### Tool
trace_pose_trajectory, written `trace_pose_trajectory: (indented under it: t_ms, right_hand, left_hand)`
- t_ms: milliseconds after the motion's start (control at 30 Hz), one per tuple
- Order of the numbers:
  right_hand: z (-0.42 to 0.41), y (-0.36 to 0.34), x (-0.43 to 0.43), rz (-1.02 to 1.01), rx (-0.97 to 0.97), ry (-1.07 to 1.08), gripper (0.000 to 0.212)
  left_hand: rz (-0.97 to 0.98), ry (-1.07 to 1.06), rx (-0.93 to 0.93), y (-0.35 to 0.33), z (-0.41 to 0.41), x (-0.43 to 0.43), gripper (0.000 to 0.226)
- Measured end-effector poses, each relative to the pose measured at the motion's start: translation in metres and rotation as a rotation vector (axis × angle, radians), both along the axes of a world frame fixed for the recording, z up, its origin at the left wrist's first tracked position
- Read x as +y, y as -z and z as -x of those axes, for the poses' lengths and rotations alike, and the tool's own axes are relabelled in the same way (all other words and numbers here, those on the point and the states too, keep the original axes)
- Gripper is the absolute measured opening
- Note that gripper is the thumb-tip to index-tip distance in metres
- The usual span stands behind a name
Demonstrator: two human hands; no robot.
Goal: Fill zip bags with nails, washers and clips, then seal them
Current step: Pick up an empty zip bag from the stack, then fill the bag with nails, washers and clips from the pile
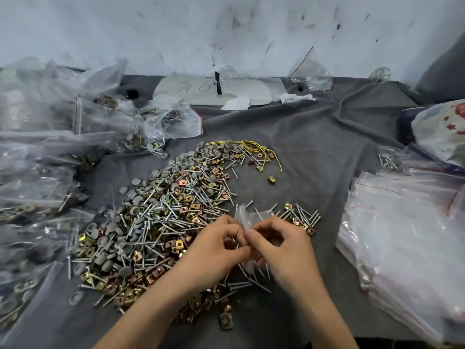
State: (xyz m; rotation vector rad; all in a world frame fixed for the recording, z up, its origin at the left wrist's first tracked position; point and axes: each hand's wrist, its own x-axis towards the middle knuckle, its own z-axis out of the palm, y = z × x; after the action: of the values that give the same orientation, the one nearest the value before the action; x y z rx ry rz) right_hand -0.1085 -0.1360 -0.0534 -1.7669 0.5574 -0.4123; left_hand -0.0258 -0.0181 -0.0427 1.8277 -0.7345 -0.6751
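- Zip bag (244, 214), small and clear, held at the near right edge of the heap (161, 217) of nails, washers and clips; outline hard to trace against the metal, contents not discernible.
- Left hand (221, 244): fingers curled, thumb and fingertips pinching the bag; right hand (279, 244): likewise curled, pinching the same bag; middle of the bag hidden behind the fingers.
- Filled bags (37, 172) left of the heap, blurred and cut off by the frame; stack of flat bags (402, 235) right of the heap, also cut off.
- Grey cloth (302, 152), creased, beneath the heap; stained white wall (226, 26) beyond it; white sheet (214, 90) with unreadable marks behind the heap.
- Yellow cord (259, 149) looped at the far end of the heap.
- Bare cloth between the heap and the stack of flat bags, and along the heap's far right side.
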Motion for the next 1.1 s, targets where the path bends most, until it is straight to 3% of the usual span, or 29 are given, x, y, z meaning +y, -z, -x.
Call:
trace_pose_trajectory:
  t_ms: [167,267,333,433,533,667,733,833,900,967,1000,1033,1100]
  right_hand:
    - [0.012,-0.003,-0.011,-0.288,-0.079,0.007,0.015]
    - [0.018,0.001,-0.013,-0.344,-0.07,0.034,0.028]
    - [0.019,0.004,-0.013,-0.238,-0.055,0.141,0.033]
    - [0.021,0.001,-0.011,0.059,-0.076,0.199,0.03]
    - [0.021,-0.009,-0.012,0.219,-0.099,0.047,0.059]
    - [0.02,-0.02,-0.025,0.224,-0.101,0.045,0.029]
    - [0.02,-0.023,-0.031,0.21,-0.035,0.016,0.024]
    - [0.016,-0.025,-0.043,0.121,0.05,0.006,0.029]
    - [0.019,-0.027,-0.054,-0.134,0.028,-0.164,0.016]
    - [0.024,-0.028,-0.066,-0.492,-0.087,-0.372,0.029]
    - [0.023,-0.028,-0.071,-0.563,-0.143,-0.384,0.033]
    - [0.019,-0.024,-0.075,-0.526,-0.164,-0.32,0.03]
    - [0.002,-0.014,-0.078,-0.192,-0.051,-0.092,0.018]
  left_hand:
    - [0.089,0.015,0.022,0.006,0.001,-0.007,0.031]
    - [0.163,-0.022,0.079,0.007,0.005,-0.005,0.032]
    - [0.191,-0.062,0.028,0.005,0.006,-0.003,0.03]
    - [0.124,-0.008,-0.243,-0.002,0.005,-0.001,0.026]
    - [0.062,0.2,-0.419,-0.013,0.006,0.001,0.018]
    - [0.061,0.366,-0.476,-0.028,0.001,0.006,0.016]
    - [0.014,0.431,-0.545,-0.032,-0.002,0.008,0.021]
    - [0.031,0.511,-0.491,-0.035,-0.004,0.01,0.019]
    - [0.086,0.462,-0.452,-0.036,-0.01,0.014,0.022]
    - [0.15,0.368,-0.36,-0.037,-0.019,0.02,0.023]
    - [0.177,0.33,-0.296,-0.038,-0.023,0.024,0.021]
    - [0.196,0.298,-0.229,-0.039,-0.027,0.027,0.02]
    - [0.215,0.243,-0.143,-0.038,-0.035,0.032,0.022]
